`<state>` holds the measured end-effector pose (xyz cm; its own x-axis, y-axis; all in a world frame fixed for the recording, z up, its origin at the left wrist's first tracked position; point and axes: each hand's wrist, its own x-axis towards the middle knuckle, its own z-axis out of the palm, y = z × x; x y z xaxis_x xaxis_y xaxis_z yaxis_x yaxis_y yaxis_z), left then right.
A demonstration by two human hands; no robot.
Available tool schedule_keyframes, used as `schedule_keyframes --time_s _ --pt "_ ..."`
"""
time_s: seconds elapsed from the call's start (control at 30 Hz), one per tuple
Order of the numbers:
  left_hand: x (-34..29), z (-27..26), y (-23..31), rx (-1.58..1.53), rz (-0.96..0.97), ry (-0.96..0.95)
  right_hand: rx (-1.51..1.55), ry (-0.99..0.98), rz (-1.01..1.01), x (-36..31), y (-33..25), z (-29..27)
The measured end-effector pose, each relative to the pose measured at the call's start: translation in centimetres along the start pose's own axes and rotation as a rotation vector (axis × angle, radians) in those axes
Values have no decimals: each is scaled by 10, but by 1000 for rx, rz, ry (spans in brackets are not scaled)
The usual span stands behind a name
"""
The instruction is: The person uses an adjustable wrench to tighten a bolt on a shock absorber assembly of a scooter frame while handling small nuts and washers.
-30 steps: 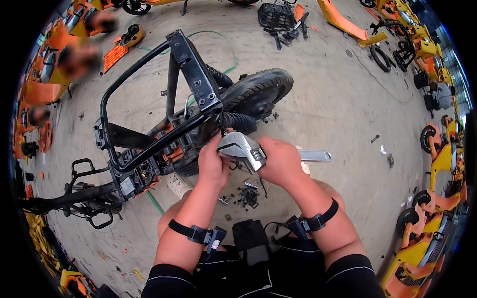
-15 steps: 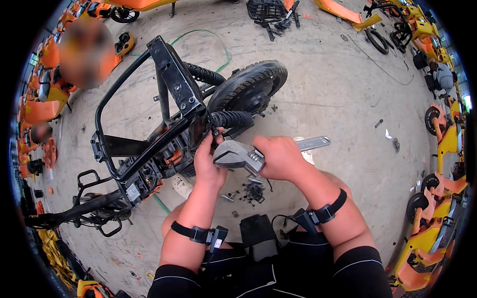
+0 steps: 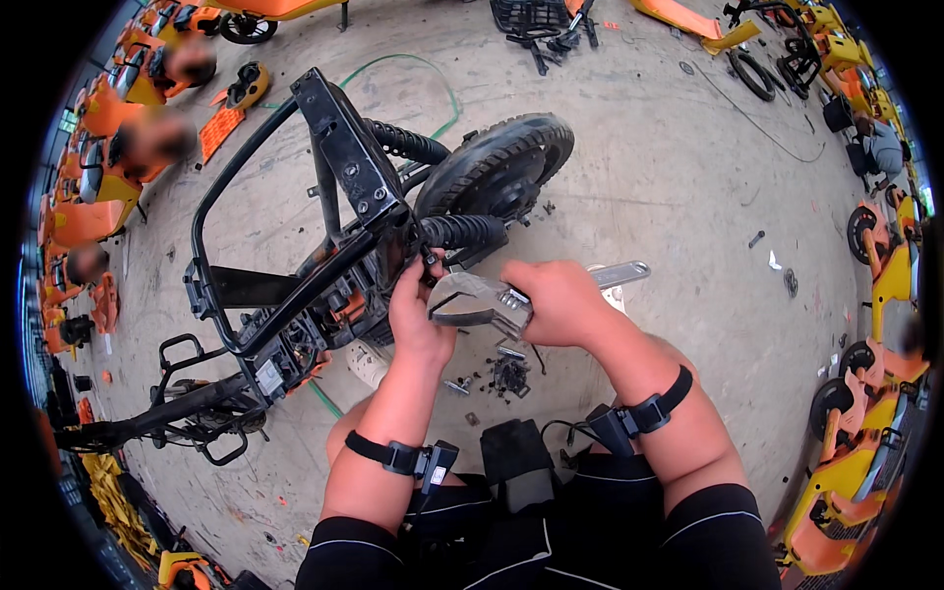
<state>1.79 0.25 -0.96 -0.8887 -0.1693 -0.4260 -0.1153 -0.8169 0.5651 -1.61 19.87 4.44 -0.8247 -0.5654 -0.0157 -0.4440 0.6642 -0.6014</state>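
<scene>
My right hand [image 3: 560, 303] is closed around the handle of a large silver adjustable wrench [image 3: 464, 303], its wide jaw pointing left toward my other hand. Beside that jaw, my left hand [image 3: 421, 320] reaches up to the underside of a stripped black scooter frame [image 3: 339, 162]. Its fingers are closed at a small dark part, which they mostly cover. Just beyond the fingertips are a black coil shock absorber [image 3: 462, 232] and the wheel with its treaded tyre [image 3: 500, 162]. The wrench jaw appears free of any nut.
Small loose metal parts [image 3: 509, 376] lie on the concrete floor between my feet. A green hose [image 3: 433, 74] curves behind the frame. Orange and yellow scooters [image 3: 865, 442] line both sides. A black basket [image 3: 531, 18] sits at the far edge, and people are at the left.
The wrench's jaw has tilted slightly in my right hand, while my left hand keeps its place at the frame. A person at the far left has shifted.
</scene>
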Motion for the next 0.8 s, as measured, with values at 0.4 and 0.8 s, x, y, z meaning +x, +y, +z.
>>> schedule_keyframes --time_s 0.4,0.8 --pt "-1 17 -3 -23 50 80 28 -4 35 4 1 6" --pt "-9 25 4 -49 0 80 120 -48 107 17 -5 9"
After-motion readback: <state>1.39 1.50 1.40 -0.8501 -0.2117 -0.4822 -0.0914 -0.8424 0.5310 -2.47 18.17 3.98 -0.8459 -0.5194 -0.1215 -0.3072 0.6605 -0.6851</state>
